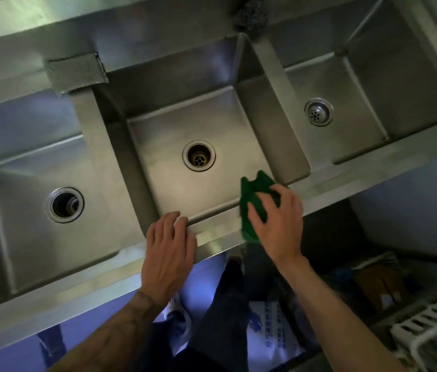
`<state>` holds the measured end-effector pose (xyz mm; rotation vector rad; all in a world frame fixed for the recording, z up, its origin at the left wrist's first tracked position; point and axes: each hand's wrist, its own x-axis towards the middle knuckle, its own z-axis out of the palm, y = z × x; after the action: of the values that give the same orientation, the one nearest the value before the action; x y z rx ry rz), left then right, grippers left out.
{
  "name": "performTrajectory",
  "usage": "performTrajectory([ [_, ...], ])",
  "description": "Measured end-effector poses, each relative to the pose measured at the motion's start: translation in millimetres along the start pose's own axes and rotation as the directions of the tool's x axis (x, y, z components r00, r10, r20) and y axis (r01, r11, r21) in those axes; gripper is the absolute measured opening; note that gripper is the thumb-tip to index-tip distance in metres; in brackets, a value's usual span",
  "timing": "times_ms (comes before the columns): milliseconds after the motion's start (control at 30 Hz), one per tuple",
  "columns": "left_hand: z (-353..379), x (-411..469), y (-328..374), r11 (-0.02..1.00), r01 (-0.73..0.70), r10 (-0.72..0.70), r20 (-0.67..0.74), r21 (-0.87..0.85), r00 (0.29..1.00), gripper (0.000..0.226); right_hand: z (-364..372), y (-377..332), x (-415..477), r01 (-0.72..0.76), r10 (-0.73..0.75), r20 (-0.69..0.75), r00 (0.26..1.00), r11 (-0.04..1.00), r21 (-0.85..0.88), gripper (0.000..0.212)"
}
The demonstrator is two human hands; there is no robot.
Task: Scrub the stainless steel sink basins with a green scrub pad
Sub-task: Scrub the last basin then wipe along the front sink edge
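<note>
— Clamped on the pad [249,194], the right hand [279,224] had its fingers spread and curled over the green, thumb on the left side. The wrist was bent, and the forearm ran down and right out of view.
— Where did the pad sit?
— It was draped across the front rim [217,232] at the near right corner of the middle basin [174,124]. Its upper end poked into the basin, and its lower end hung off the rim's outer edge.
— And the other hand?
— Left of the grip and apart from it, the left hand [169,248] lay flat on the same rim. Its fingers were straight and close together, with the tips at the basin's inner edge, and it held nothing. Its forearm came up from below left.
— What lay around the grip?
— The drain [199,155] sat up and left of it, on the basin floor. Further left was a second basin [24,170]; up and right of the grip, a third basin [368,103]. Below and right of the grip stood a white wire rack [432,331].
</note>
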<state>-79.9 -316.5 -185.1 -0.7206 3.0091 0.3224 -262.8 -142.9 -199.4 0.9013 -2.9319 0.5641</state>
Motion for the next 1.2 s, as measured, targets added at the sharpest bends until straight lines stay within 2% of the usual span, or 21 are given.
performTrajectory([
  [100,8,0,2,1.000,-0.013,0.013,-0.059,0.013,0.998,0.026,-8,20,14,-0.145,0.142,-0.076,0.987,0.989,-0.039,0.033],
  [200,12,0,1,1.000,0.000,0.000,-0.119,0.000,0.993,0.028,4,-7,3,-0.223,0.216,-0.116,0.969,0.973,-0.053,0.034],
  [267,13,1,0,1.000,-0.003,0.003,-0.132,0.002,0.991,0.030,19,-43,-16,-0.166,0.162,-0.090,0.983,0.986,-0.029,0.033],
  [333,15,2,1,1.000,0.010,-0.010,-0.126,0.004,0.992,0.032,30,-68,-33,-0.011,0.012,-0.034,0.999,1.000,0.001,0.033],
  [433,16,2,1,1.000,0.011,-0.010,-0.107,0.008,0.994,0.034,24,-47,-27,0.152,-0.152,0.015,0.988,0.988,0.011,0.034],
  [500,18,3,0,1.000,0.012,-0.010,-0.108,0.017,0.994,0.033,16,-18,-12,0.110,-0.110,-0.029,0.993,0.994,-0.018,0.034],
  [567,19,3,0,0.999,0.027,-0.025,-0.103,0.018,0.994,0.032,11,4,2,-0.013,0.011,-0.084,0.996,1.000,-0.027,0.033],
  [633,20,2,1,0.999,0.038,-0.037,-0.108,0.016,0.993,0.031,12,5,4,-0.108,0.104,-0.137,0.985,0.994,-0.026,0.031],
  [700,20,3,1,0.999,0.035,-0.033,-0.117,0.015,0.993,0.030,22,-15,-4,-0.140,0.135,-0.146,0.980,0.990,-0.026,0.030],
  [767,18,1,1,0.999,0.042,-0.041,-0.117,0.002,0.992,0.030,35,-54,-22,-0.104,0.104,-0.110,0.988,0.995,0.005,0.030],
  [867,12,-2,-1,0.995,0.058,-0.066,-0.103,-0.077,0.992,0.034,47,-101,-49,0.048,-0.048,0.000,0.999,0.998,0.029,0.033],
  [967,-1,-6,-15,0.976,0.103,-0.128,-0.127,-0.191,0.983,0.033,38,-87,-41,0.126,-0.127,0.012,0.992,0.992,0.017,0.032],
  [1067,-13,-20,-50,0.970,0.166,-0.193,-0.154,-0.175,0.969,0.031,29,-69,-29,-0.051,0.051,-0.041,0.998,0.999,-0.009,0.029],
  [1133,-18,-34,-77,0.962,0.223,-0.247,-0.150,-0.160,0.957,0.034,32,-85,-34,-0.186,0.185,-0.087,0.979,0.983,-0.006,0.028],
  [1200,-19,-49,-101,0.955,0.268,-0.285,-0.146,-0.123,0.947,0.038,44,-124,-50,-0.183,0.182,-0.088,0.979,0.983,0.001,0.027],
])
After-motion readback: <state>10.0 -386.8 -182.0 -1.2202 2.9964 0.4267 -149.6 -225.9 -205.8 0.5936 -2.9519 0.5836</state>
